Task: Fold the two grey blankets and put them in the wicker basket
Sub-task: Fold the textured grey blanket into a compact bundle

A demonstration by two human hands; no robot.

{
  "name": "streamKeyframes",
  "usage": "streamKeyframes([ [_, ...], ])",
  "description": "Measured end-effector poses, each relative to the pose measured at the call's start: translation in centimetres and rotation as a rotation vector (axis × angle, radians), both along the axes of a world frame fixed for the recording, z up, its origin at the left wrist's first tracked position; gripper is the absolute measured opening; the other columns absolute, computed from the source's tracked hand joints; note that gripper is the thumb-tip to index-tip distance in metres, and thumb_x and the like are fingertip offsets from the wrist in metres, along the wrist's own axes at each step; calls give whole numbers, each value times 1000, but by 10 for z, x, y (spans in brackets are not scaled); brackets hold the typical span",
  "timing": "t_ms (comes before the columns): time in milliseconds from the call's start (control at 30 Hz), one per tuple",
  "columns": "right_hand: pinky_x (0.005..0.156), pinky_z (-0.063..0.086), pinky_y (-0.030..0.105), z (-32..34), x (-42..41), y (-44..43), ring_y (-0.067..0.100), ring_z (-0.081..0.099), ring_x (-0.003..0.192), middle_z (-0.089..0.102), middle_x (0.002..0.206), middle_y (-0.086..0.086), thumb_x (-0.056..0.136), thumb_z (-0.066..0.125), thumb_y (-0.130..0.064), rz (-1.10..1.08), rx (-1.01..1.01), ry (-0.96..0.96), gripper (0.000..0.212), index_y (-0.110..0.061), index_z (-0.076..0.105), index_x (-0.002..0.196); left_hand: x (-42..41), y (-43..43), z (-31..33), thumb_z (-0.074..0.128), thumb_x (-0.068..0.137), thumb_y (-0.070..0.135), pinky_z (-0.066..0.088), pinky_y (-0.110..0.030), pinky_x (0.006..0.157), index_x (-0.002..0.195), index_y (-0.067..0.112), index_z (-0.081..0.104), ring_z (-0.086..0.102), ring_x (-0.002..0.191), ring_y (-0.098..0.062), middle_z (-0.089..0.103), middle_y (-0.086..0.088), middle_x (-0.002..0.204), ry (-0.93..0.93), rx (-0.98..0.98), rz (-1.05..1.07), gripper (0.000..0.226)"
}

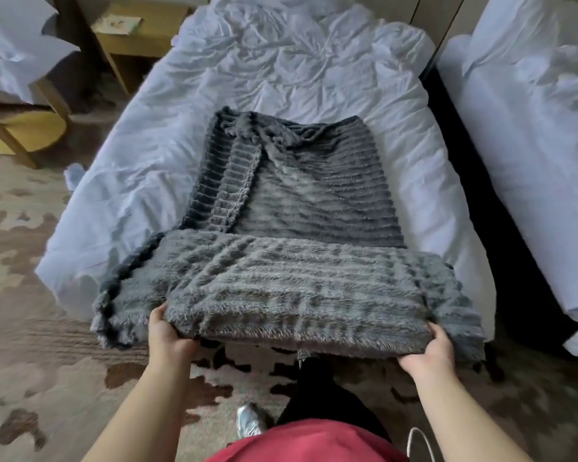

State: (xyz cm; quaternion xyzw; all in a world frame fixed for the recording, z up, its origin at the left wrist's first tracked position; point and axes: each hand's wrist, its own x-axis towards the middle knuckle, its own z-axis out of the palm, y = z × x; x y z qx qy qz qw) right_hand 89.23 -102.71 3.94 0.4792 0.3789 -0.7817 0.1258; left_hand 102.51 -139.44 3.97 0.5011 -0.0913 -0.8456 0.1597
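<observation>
A grey ribbed fleece blanket [291,201] lies lengthwise on the white bed [141,161]. Its near end [281,288] is folded into a thick band across the foot of the bed and overhangs the edge. My left hand [167,338] grips the left part of that band's near edge, thumb on top. My right hand [431,351] grips the right part the same way. The band is lifted slightly off the mattress between my hands. Only one grey blanket can be made out. No wicker basket is in view.
A second white bed [528,161] stands to the right, across a dark gap. A wooden nightstand [131,38] is at the back left and a wooden chair [24,121] with white bedding on it at the left. Patterned carpet [47,378] covers the floor around me.
</observation>
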Motion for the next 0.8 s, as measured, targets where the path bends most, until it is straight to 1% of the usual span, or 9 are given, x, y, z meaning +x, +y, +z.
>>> streamKeyframes([
  [67,101,41,47,2,7,3,32,58,106,64,113,10,90,49,-32,-26,-10,14,24,-21,64,105,11,6,3,52,87,31,53,-47,75,104,12,67,67,93,-30,73,-11,98,-13,23,9,30],
  [133,100,41,47,9,7,4,32,57,107,63,117,9,87,52,-32,-51,-7,22,22,-23,65,103,18,9,8,52,87,31,53,-45,66,103,11,66,67,90,-31,73,-12,96,-17,45,10,29],
  [267,102,41,48,22,-9,-3,30,57,111,63,118,6,84,58,-31,-98,-20,36,19,-24,66,99,10,9,20,52,88,29,52,-46,73,109,11,66,67,93,-30,72,-12,102,23,49,28,31],
  [400,105,38,51,34,-34,-13,29,56,111,63,121,7,84,60,-29,-118,-64,56,31,-25,64,115,-18,2,36,51,90,29,54,-42,61,108,9,65,71,81,-29,74,-12,93,52,25,35,30],
  [500,107,38,49,40,-60,-19,28,56,117,61,127,6,86,59,-26,-128,-89,31,37,-23,61,123,-48,-5,45,55,89,25,54,-46,71,122,11,61,68,94,-28,69,-9,113,-39,7,61,37],
  [633,107,40,39,50,-108,-29,24,54,122,57,134,5,88,57,-26,-126,-35,-106,32,-23,60,120,-97,-24,55,57,86,23,55,-49,84,123,12,60,68,97,-28,68,-6,116,-200,-54,66,38],
  [700,109,38,38,59,-135,-37,26,48,128,50,142,7,88,60,-27,-168,-41,-131,43,-23,54,131,-123,-30,64,61,85,27,55,-50,84,120,16,63,67,96,-28,68,-4,115,-223,-109,59,37],
  [767,107,38,41,69,-164,-46,30,44,131,43,147,9,90,60,-28,-193,-83,-33,47,-21,49,135,-151,-35,72,65,86,28,57,-39,76,122,17,62,65,101,-25,64,-6,122,-156,-205,93,38],
  [800,104,40,42,72,-178,-49,31,47,127,44,145,10,91,59,-27,-191,-122,48,45,-19,49,134,-164,-39,73,63,89,26,55,-34,78,127,16,58,62,109,-24,58,-10,130,-101,-259,96,39],
])
